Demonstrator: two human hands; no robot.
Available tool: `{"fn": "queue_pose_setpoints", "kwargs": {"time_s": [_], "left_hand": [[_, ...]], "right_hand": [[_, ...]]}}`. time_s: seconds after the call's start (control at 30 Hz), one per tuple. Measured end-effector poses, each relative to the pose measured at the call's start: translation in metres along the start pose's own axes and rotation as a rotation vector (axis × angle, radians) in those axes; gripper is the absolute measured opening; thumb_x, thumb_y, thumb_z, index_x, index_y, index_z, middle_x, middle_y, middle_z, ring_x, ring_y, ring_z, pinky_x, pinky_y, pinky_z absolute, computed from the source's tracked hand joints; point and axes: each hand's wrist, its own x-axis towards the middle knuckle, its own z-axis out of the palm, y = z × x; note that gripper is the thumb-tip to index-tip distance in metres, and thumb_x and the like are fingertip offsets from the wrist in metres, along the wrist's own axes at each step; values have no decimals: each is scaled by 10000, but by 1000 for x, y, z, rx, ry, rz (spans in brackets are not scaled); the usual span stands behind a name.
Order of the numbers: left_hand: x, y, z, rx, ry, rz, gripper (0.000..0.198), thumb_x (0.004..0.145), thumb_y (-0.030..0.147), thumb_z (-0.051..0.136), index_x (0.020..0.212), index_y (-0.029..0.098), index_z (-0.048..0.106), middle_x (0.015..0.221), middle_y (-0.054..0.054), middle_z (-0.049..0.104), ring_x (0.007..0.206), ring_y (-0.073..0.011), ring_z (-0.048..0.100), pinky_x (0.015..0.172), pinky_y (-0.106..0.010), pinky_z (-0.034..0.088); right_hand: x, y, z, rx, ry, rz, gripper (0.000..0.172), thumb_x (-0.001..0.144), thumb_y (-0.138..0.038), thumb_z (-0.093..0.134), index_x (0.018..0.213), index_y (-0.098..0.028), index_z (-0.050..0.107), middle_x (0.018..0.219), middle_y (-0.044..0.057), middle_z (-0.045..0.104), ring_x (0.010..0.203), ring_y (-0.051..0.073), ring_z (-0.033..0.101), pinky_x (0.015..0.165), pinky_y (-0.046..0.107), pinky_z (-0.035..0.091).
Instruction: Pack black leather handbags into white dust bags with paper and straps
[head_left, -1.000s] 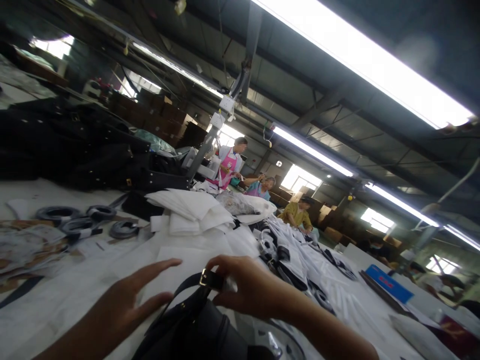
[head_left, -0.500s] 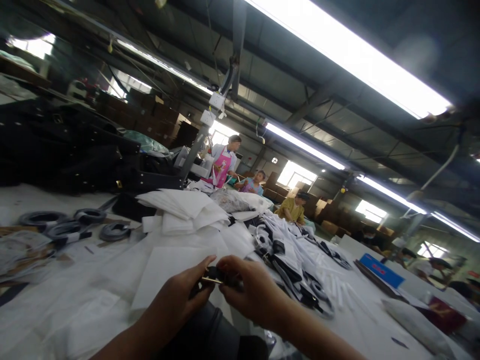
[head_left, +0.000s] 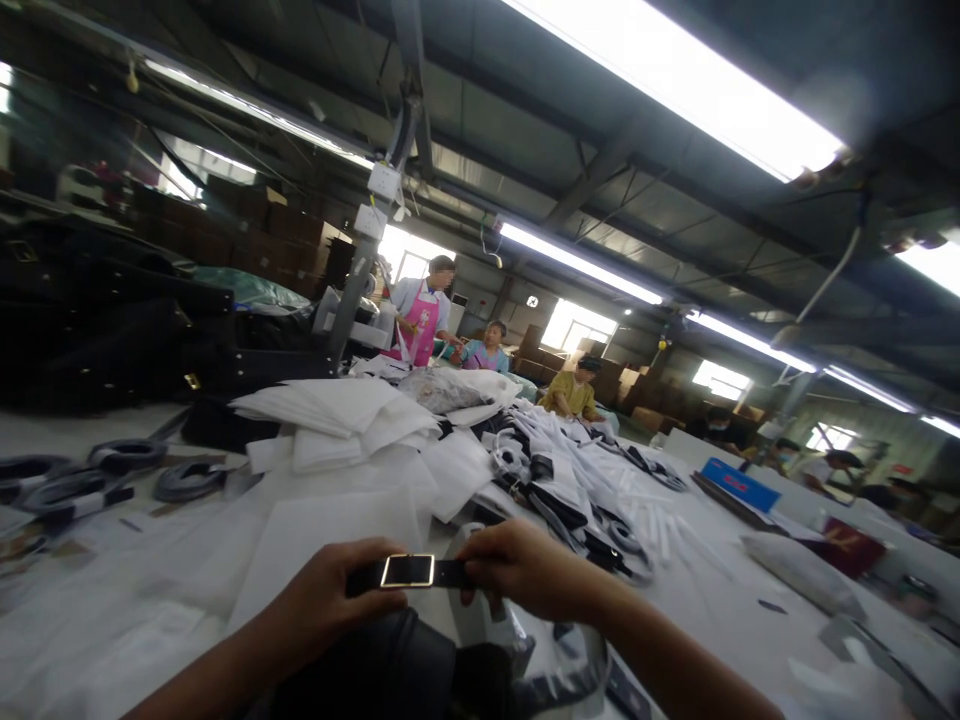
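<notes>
A black strap with a gold rectangular buckle [head_left: 408, 571] is stretched level between my two hands. My left hand [head_left: 341, 590] pinches it at the buckle's left side, thumb below and fingers above. On the other side, my right hand [head_left: 525, 570] grips the strap's right end between thumb and fingers. The strap runs through the buckle frame. Below the hands lies a dark black bag-like piece [head_left: 375, 665], partly covered by my left forearm. Whether the strap joins it is hidden.
White sheets [head_left: 337, 410] are stacked ahead. Grey coils [head_left: 191, 480] lie at left, near black bags [head_left: 112, 340]. Black and white strips [head_left: 555, 470] heap right of centre. A blue box [head_left: 739, 485] stands further right. Several co-workers are at the back, one in a pink apron [head_left: 424, 325].
My hands have moved apart, and the strap between them is now straight with the buckle facing up. The view has turned slightly to the right.
</notes>
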Motion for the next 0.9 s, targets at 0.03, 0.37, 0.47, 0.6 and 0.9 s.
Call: {"fn": "queue_pose_setpoints", "kwargs": {"time_s": [0.03,0.37,0.47,0.6,0.9], "left_hand": [[0,0,-2,-11,-49,-1,358,866,489,676,1101,227,740,1043,-17,759,1006,-269,662,907,-330,482],[-3,-22,-35,-81,-79,-141,459,959,558,505,1167,212,724,1225,-69,723,1158,-269,638,965,-340,499],[-19,-31,-40,-60,-99,-150,264,895,404,637,1051,234,766,1046,-28,771,1013,-250,690,900,-316,508],[-39,-51,-35,-84,-84,-157,304,747,189,697,1041,236,759,1024,-4,768,993,-236,689,886,-292,503],[-43,-72,-38,-173,-102,-125,298,779,266,708,1072,236,753,1034,-14,763,983,-240,681,859,-287,503]], "right_hand": [[0,6,-3,36,-14,24,226,876,-157,519,915,-178,741,723,-14,674,568,86,541,565,178,424],[-11,11,-17,-17,-28,39,238,949,-280,503,857,-164,690,788,27,699,729,155,622,733,268,478],[-16,10,-18,-170,-17,76,273,965,-293,474,856,-178,696,804,23,716,760,164,628,741,265,462],[-17,22,-13,-259,-46,150,293,968,-314,467,856,-177,699,830,29,733,773,172,647,715,254,456],[-12,24,-2,-400,-41,256,294,934,-261,484,1030,-199,756,993,57,762,929,228,696,811,291,508]]}}
